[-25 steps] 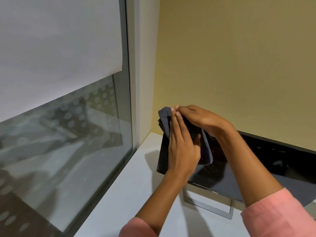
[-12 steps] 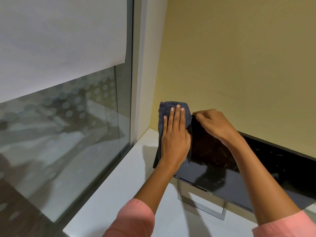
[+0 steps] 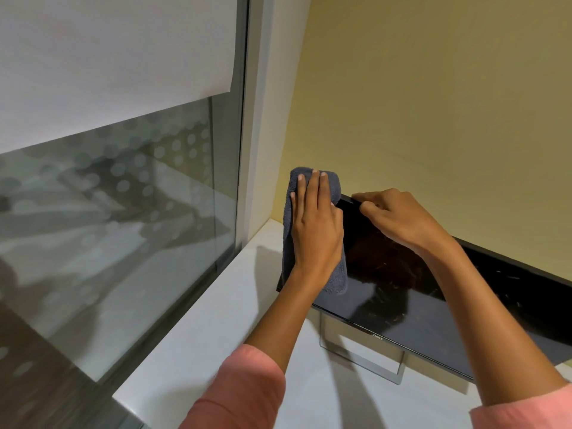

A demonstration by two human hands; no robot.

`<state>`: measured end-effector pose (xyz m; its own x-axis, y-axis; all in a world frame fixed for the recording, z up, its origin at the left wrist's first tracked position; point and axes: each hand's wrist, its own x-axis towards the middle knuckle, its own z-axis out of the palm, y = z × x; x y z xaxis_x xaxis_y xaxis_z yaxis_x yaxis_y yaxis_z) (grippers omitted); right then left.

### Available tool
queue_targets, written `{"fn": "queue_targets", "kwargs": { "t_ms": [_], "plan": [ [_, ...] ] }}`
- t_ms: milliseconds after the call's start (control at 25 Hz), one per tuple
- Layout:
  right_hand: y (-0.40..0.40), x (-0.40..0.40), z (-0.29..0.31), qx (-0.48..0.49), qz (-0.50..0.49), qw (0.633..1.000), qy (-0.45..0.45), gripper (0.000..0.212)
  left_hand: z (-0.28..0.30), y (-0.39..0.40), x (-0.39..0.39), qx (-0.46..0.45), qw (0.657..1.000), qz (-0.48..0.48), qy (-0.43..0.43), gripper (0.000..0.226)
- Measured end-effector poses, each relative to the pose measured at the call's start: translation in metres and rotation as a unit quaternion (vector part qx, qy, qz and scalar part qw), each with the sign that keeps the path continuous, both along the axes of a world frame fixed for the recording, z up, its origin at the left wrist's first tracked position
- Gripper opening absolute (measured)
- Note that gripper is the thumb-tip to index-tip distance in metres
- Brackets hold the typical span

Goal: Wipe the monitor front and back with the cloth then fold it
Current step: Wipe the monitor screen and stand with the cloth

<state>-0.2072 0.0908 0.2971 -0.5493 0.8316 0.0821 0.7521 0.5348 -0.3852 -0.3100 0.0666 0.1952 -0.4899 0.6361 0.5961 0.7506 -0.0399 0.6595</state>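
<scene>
A black monitor (image 3: 433,292) stands on a white desk, its dark screen facing me and showing smears. A dark grey cloth (image 3: 335,280) is draped over the monitor's upper left corner. My left hand (image 3: 315,230) lies flat on the cloth, fingers straight and together, pressing it against the screen. My right hand (image 3: 393,216) grips the monitor's top edge just right of the cloth, fingers curled over the rim. The monitor's back is hidden.
The white desk (image 3: 216,329) runs into the corner between a yellow wall (image 3: 433,103) and a glass window (image 3: 108,227) with a white blind on the left. A silver stand (image 3: 362,357) holds the monitor up.
My left hand went from clutching the cloth with my right to lying flat on it at the screen's left corner. My right hand let go of the cloth and took the monitor's top edge.
</scene>
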Motion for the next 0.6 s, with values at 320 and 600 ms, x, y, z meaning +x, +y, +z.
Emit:
{"fn": "queue_targets", "kwargs": {
  "t_ms": [320, 600],
  "plan": [
    [-0.006, -0.001, 0.002, 0.009, 0.010, 1.000, -0.019, 0.039, -0.015, -0.015, -0.025, 0.017, 0.966, -0.101, -0.237, 0.051],
    [-0.008, 0.000, 0.000, 0.004, 0.017, 1.000, -0.020, 0.044, -0.045, -0.022, -0.025, -0.063, 0.961, -0.134, -0.234, 0.067]
  ]
}}
